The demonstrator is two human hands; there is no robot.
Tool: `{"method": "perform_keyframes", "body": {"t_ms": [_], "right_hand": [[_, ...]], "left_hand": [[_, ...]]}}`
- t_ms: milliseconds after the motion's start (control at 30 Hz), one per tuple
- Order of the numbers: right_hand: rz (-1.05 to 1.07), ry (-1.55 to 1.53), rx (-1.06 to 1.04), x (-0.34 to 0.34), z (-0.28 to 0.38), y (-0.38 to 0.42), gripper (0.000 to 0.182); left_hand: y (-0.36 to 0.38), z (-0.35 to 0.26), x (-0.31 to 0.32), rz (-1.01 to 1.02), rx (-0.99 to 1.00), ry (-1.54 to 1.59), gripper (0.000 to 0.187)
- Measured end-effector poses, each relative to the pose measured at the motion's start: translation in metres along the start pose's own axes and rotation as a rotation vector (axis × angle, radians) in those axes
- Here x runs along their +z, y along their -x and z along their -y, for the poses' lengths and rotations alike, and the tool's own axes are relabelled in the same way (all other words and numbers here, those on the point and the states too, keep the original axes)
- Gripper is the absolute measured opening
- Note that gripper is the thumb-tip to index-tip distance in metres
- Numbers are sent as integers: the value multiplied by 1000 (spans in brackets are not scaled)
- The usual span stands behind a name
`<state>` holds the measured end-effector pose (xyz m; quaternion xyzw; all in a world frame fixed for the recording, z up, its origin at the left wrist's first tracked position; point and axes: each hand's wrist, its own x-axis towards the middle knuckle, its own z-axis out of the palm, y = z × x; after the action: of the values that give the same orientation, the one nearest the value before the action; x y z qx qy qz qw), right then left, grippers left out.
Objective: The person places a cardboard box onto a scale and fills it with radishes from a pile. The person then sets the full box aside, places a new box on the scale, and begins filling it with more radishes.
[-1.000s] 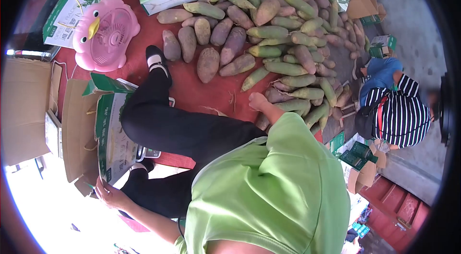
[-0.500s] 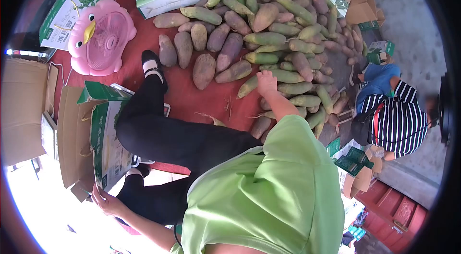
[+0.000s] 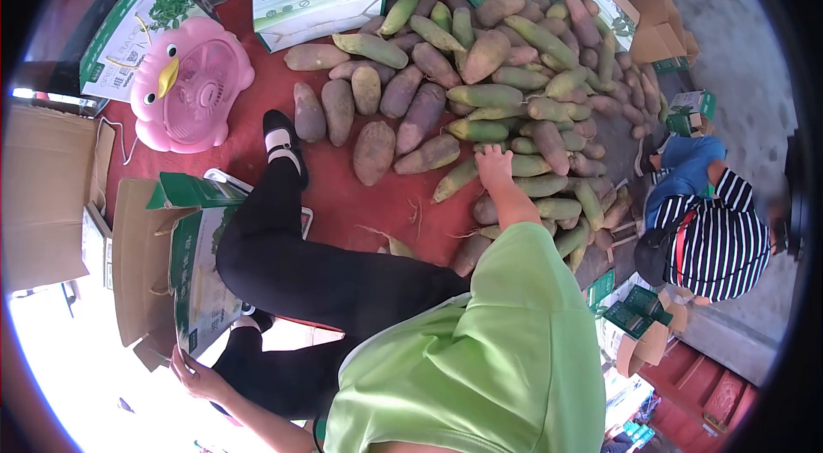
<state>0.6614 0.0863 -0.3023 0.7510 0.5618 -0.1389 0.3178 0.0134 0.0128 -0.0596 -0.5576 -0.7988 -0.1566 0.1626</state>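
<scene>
In the head view, my right hand [image 3: 494, 167] rests with bent fingers on a green radish [image 3: 528, 166] at the near side of a large pile. What lies under the palm is hidden. My left hand [image 3: 199, 378], at the lower left, pinches the lower edge of an open green-and-white carton [image 3: 204, 282]. Beside the pile, several reddish-brown radishes [image 3: 374, 153] lie on the red mat [image 3: 343, 200]. A long green radish [image 3: 455, 180] lies just left of my right hand.
A pink fan [image 3: 193, 84] stands at the upper left. White-and-green boxes [image 3: 321, 20] are behind the mat, with brown cartons [image 3: 660, 24] at the upper right. Another person in a striped shirt [image 3: 716, 239] bends at the right, near small green boxes [image 3: 630, 312].
The whole view has shifted, so the scene sits slightly lower and further right. Both hands keep nearly the same places against the radishes and the carton.
</scene>
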Motion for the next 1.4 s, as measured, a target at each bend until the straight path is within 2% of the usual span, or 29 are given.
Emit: {"method": "perform_keyframes", "body": {"t_ms": [100, 267, 500, 700, 767, 833, 900, 967, 1067, 1100, 1167, 1200, 1267, 1400], "right_hand": [[9, -14, -9, -2, 1, -3, 34], [-109, -9, -14, 9, 2, 0, 24], [-152, -80, -23, -1, -4, 18, 23], [-277, -81, -147, -13, -1, 41, 33], [-265, -201, -191, -27, 8, 50, 49], [-345, -286, -228, -32, 16, 53, 55], [-429, -326, -209, -31, 24, 47, 54], [-466, -397, -210, -46, 28, 49, 53], [-634, -631, -229, -63, 24, 42, 57], [-636, -616, -251, -74, 21, 37, 57], [-662, -947, -265, -101, 20, 35, 56], [-660, -938, -278, -119, 25, 40, 56], [-663, -1538, -365, -170, 42, 58, 55], [-784, -1709, -639, -285, 87, 112, 51]], "left_hand": [[0, -3, -2, 2, -7, -23, 19], [1, -7, -3, 1, -21, -3, 20], [1, -6, -4, 32, -69, 29, 22], [0, -1, 0, -20, -7, 71, 22], [2, 3, 4, -26, -24, 125, 24], [3, -4, 2, -41, -17, 103, 32], [-1, -25, -15, 28, -106, 103, 35], [0, -22, -14, -33, -69, 96, 30], [-3, -25, -21, -34, -2, 26, 27], [-4, -27, -22, -34, -3, 31, 27], [-6, -28, -24, -40, -20, 36, 26], [-7, -28, -25, -34, -9, 39, 26], [-7, -26, -28, -30, 1, 49, 26], [-6, -25, -27, -17, 5, 36, 25]]}}
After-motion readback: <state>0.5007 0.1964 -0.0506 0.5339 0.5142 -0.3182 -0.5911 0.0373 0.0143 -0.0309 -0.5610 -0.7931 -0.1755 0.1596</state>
